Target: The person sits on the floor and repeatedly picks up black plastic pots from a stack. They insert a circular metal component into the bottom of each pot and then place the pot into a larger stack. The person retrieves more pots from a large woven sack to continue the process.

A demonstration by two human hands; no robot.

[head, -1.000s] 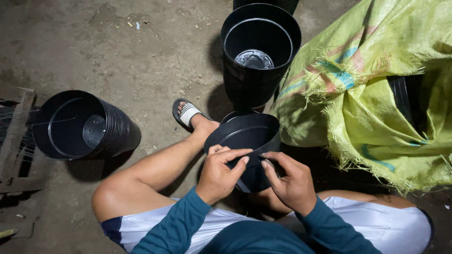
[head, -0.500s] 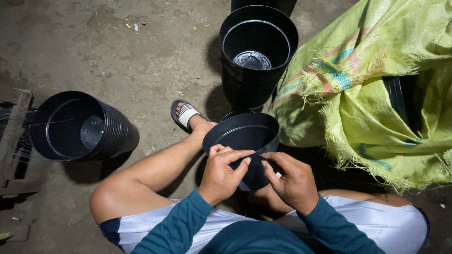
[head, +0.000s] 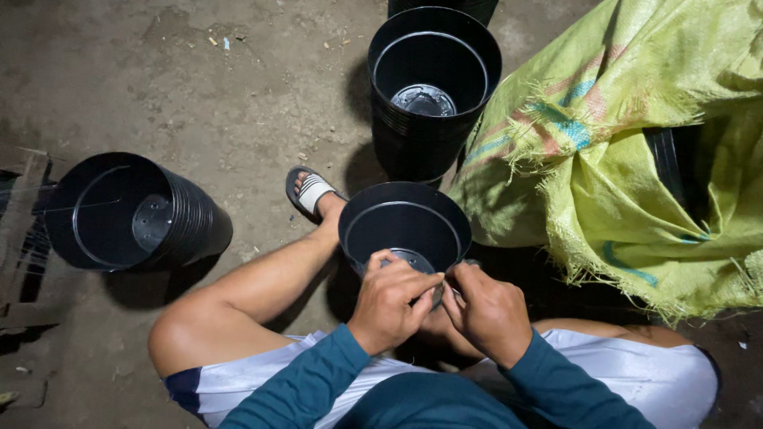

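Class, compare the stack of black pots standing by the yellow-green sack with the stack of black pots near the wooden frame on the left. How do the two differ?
The stack by the sack stands upright, mouth up; the stack on the left lies on its side, mouth facing the wooden frame. The upright stack touches the yellow-green sack; the lying one sits apart on the bare floor. Both are black round nested pots with open mouths.

Light shines from above, near the person. The middle is bright, the edges go dark. Soft shadows fall behind things. The picture is sharp.
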